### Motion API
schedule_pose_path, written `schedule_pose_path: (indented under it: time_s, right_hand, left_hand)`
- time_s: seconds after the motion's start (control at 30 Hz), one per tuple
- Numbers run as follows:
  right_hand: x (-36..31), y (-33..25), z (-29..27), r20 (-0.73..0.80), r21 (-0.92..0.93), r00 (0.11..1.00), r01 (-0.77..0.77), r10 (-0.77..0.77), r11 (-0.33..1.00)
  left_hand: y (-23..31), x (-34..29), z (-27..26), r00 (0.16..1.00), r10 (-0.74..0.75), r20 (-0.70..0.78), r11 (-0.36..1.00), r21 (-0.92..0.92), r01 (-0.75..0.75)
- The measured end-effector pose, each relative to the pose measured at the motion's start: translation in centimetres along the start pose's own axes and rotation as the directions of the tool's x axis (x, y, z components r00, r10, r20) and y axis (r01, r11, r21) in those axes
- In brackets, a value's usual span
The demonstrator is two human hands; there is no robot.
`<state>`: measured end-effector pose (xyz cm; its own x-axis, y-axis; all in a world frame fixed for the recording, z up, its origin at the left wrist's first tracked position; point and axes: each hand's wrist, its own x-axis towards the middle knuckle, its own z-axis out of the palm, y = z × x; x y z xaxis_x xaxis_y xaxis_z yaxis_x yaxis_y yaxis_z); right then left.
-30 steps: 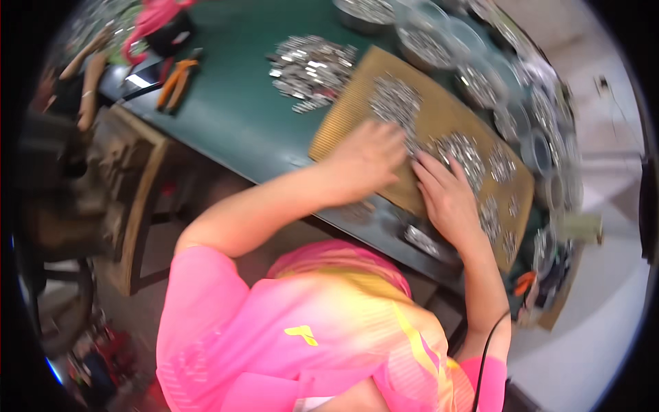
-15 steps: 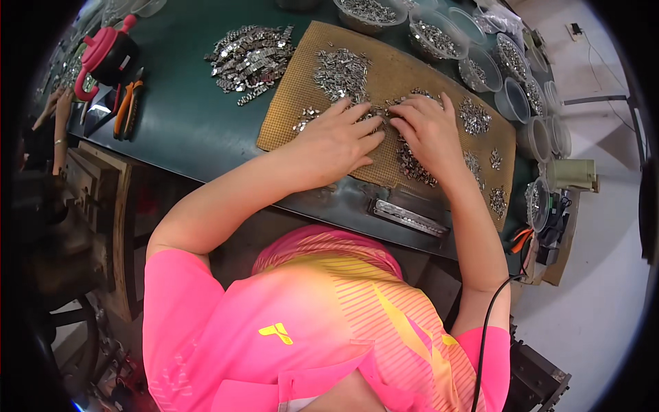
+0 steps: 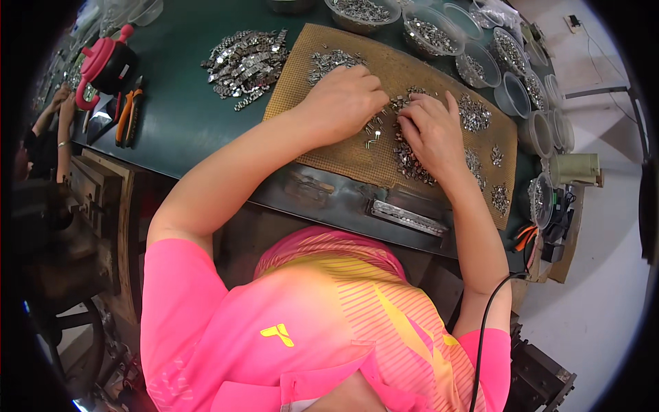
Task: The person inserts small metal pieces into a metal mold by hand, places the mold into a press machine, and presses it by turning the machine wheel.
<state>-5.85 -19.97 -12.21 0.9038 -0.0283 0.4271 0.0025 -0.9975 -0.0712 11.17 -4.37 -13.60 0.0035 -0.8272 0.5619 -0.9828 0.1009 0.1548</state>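
My left hand (image 3: 345,103) is over the left part of a tan textured board (image 3: 405,65), its fingers curled in, and I cannot make out what they hold. Just beyond it lies a pile of small silver metal pieces (image 3: 331,63). My right hand (image 3: 434,134) rests at the board's middle, thumb and fingers bent together at a heap of darker metal pieces (image 3: 412,163); anything pinched there is hidden. Between the hands a few loose metal pieces (image 3: 373,134) are scattered. Another pile of shiny pieces (image 3: 473,112) sits to the right of my right hand.
A mound of linked metal strips (image 3: 248,63) lies left of the board. Tubs of metal parts (image 3: 431,34) line the far right. Orange-handled pliers (image 3: 129,113) and a pink-and-black pot (image 3: 106,65) stand left. A metal channel (image 3: 408,218) lies at the front edge. Another person's hands (image 3: 63,103) show far left.
My left hand has shifted slightly away from me, and its spread fingers have curled in. Loose pieces between the hands are now uncovered. My right hand has barely moved.
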Motion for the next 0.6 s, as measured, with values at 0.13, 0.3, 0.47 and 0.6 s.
schedule_pose_path:
  time_s: [0.13, 0.3, 0.47, 0.6]
  right_hand:
    - [-1.5, 0.0, -1.6, -0.02, 0.042, 0.998, -0.059, 0.06, 0.997]
    - [-2.1, -0.1, -2.3, 0.009, 0.101, 0.995, -0.099, 0.099, 0.99]
    - [-0.6, -0.5, -0.4, -0.003, 0.061, 0.998, -0.062, 0.062, 0.996]
    - [0.4, -1.0, 0.0, 0.088, -0.055, 0.99, -0.104, 0.108, 0.993]
  left_hand:
    - [-0.6, 1.6, 1.5, 0.996, -0.023, 0.085, 0.999, 0.035, 0.02]
    - [-0.9, 2.1, 2.9, 0.989, -0.095, 0.116, 0.995, 0.037, 0.091]
    - [-0.7, 2.2, 2.4, 0.974, -0.149, 0.169, 0.989, 0.034, 0.145]
    - [-0.7, 1.6, 2.2, 0.991, -0.099, 0.086, 0.995, -0.001, 0.099]
